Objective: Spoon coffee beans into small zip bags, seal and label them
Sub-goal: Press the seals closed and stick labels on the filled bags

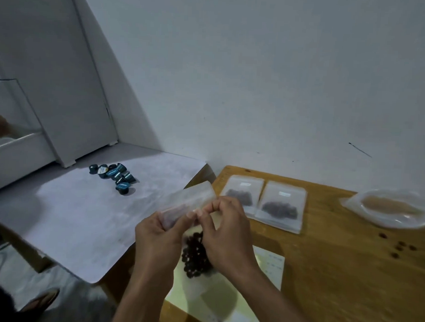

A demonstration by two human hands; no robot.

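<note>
A: What are the hands doing?

B: Both are pinched shut on the top edge of one small zip bag [188,203], held up above the worktop [347,274]. The left hand [159,238] grips the strip toward its nearer end; the right hand [226,231] has thumb and forefinger closed on it just beside the left thumb.

A: And the beans?

B: The coffee beans [195,255] hang dark in the bottom of that bag, between the two wrists. Below them, at six o'clock, lies a pale yellowish label sheet [268,266] on the wood.

A: Anything already filled?

B: At one o'clock from the hands, two filled bags [263,201] lie flat side by side, touching, each with a small white label near its top. The writing is too small to read.

A: Further out?

B: At three o'clock, well apart, a larger clear pouch [388,208] lies on the worktop, and a few loose beans [400,247] are scattered near it. At ten o'clock, a white sheet [84,209] carries a cluster of dark capsules with blue lids [114,175].
</note>
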